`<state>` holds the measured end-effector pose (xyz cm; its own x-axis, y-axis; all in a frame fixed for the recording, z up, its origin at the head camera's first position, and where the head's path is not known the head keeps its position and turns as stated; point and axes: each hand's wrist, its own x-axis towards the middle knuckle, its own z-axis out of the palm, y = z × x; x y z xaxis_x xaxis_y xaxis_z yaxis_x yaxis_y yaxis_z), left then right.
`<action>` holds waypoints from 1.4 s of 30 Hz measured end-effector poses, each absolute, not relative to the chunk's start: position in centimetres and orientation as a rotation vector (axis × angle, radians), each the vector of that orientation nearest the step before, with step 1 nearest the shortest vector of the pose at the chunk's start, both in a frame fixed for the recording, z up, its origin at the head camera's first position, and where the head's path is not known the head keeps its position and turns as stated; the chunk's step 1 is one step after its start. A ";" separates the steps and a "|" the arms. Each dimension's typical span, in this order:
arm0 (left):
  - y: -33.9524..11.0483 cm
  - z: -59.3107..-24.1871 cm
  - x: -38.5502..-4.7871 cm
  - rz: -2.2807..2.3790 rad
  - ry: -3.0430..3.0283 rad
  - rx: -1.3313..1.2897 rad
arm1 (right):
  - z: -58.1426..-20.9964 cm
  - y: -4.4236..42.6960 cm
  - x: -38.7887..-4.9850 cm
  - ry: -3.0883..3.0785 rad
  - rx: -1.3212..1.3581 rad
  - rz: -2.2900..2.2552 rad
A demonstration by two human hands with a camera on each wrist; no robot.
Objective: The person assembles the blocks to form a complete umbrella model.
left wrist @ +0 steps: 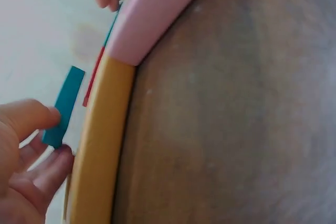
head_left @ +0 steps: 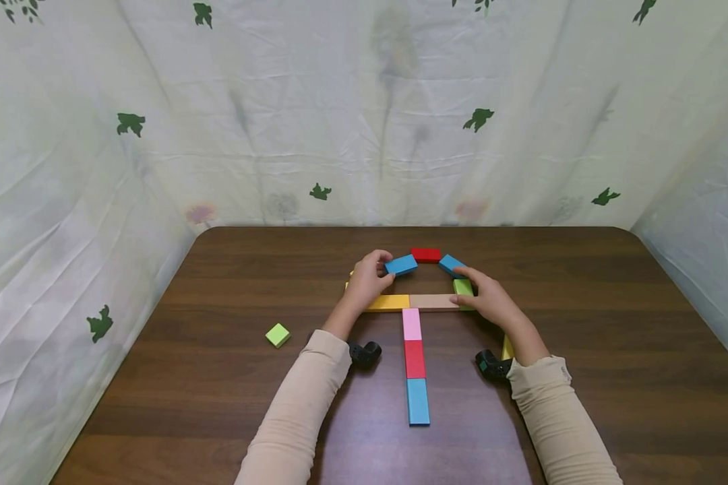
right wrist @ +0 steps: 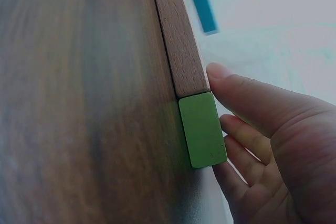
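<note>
My left hand (head_left: 364,283) pinches a blue block (head_left: 402,265) between thumb and fingers; in the left wrist view the block (left wrist: 67,106) appears tilted. Right of it lie a red block (head_left: 426,255) and a second blue block (head_left: 451,264), whose near end the fingers of my right hand (head_left: 491,298) reach. The right thumb lies by the joint of a bare wooden block (head_left: 432,302) and a green block (right wrist: 202,129); its fingers are loosely bent around the green block's side. A yellow-orange block (head_left: 390,303) continues the row to the left.
A pink block (head_left: 412,325), a red block (head_left: 415,359) and a blue block (head_left: 418,401) run toward me from the row. A light green block (head_left: 278,335) lies apart on the left. A yellow block (head_left: 507,348) is partly hidden by the right wrist.
</note>
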<state>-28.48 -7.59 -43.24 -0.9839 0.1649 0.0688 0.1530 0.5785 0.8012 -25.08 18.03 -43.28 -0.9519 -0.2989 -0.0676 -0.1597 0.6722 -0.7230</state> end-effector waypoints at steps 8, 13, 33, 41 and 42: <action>-8.4 -43.1 -28.6 1.776 2.539 0.272 | -43.1 18.0 -25.0 2.702 -0.380 -1.157; -8.6 -43.1 -28.6 1.836 2.487 0.256 | -43.1 18.0 -25.0 2.702 -0.386 -1.156; -9.9 -42.8 -30.4 1.870 2.562 0.212 | -43.3 18.0 -25.1 2.697 -0.367 -1.149; -10.1 -42.9 -31.2 1.849 2.583 0.255 | -43.3 18.0 -25.1 2.699 -0.359 -1.142; -10.1 -42.9 -31.3 1.836 2.592 0.264 | -43.3 18.0 -25.1 2.700 -0.359 -1.140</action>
<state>-31.33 -10.14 -42.89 -0.9852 0.1083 0.1330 0.1614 0.3228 0.9326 -25.10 18.04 -43.27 -0.9530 -0.2929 -0.0781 -0.1483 0.6751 -0.7227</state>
